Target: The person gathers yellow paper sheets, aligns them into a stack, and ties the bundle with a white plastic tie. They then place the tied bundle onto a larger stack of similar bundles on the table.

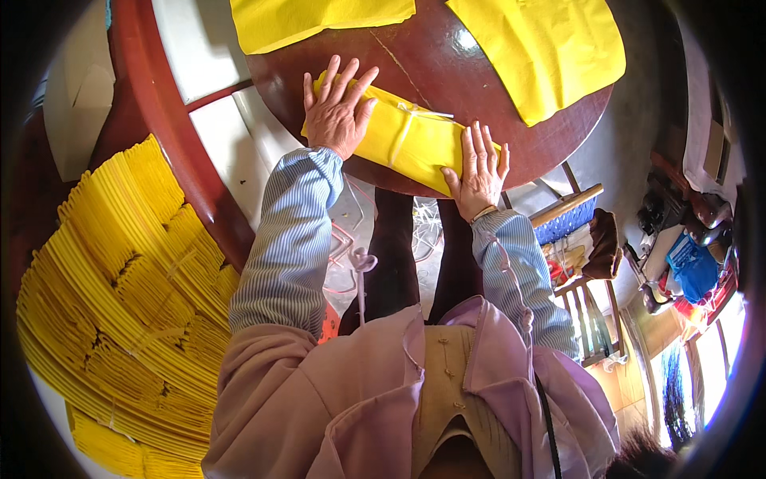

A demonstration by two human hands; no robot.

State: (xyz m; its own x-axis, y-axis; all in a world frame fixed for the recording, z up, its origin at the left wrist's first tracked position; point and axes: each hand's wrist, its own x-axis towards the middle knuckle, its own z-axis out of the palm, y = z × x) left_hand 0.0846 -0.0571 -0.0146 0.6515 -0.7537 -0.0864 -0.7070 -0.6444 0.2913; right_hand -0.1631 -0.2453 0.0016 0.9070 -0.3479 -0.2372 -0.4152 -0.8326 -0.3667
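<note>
A folded yellow bundle (423,148), long and flat, lies at the near edge of a round dark-red table (383,68). A white tie (411,120) runs round its middle and is knotted on top, with loose ends showing. My left hand (337,112) rests flat on the bundle's left end, fingers spread. On its right end lies my right hand (479,172), the fingers stretched out and the thumb apart. Both palms press on the yellow material, and neither hand grips it.
Farther back on the table are a yellow stack (319,20) at left and yellow sheets (550,56) at right. Many tied yellow bundles (136,311) are piled at my left. A wooden chair (586,215) with cloths stands at right. White string (428,231) litters the floor.
</note>
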